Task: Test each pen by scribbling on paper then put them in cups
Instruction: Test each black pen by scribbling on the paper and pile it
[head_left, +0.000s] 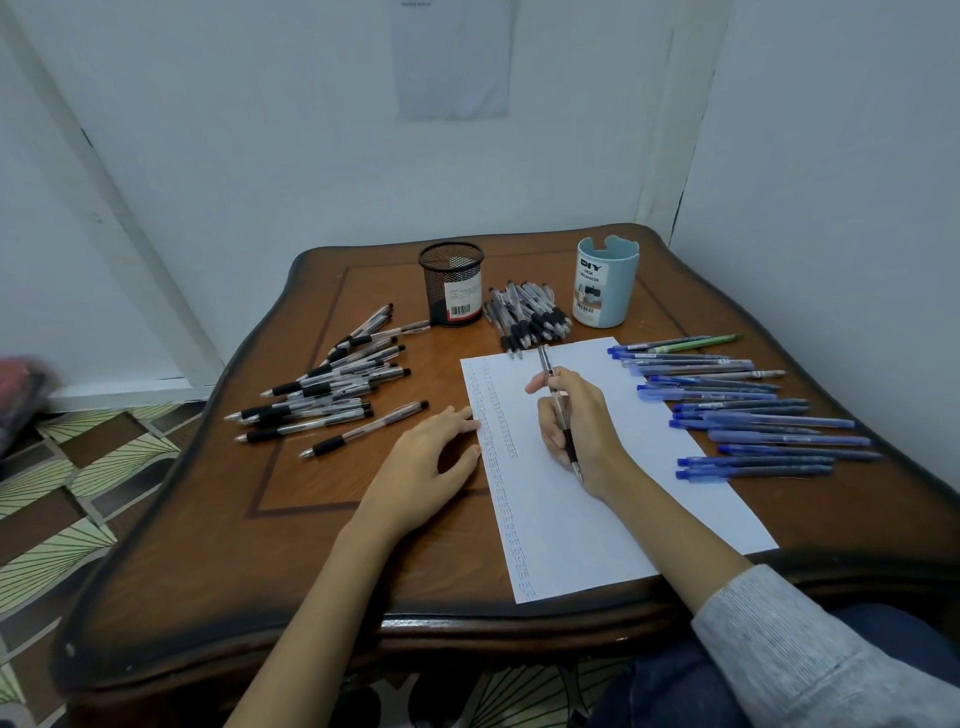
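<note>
Head view, right hand (579, 423) gripping pen (545, 361), left hand (421, 465) flat on paper (566, 535) edge.

right hand (577, 422) holding pen (547, 367), paper (566, 525) beneath

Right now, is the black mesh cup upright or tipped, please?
Upright: the black mesh cup stands on its base, open rim up.

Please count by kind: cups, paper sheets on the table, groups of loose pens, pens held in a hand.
Cups: 2, black mesh cup, light blue cup
Paper sheet: 1
Pen groups: 3, left, middle, right
Held pen: 1
Total: 7
</note>
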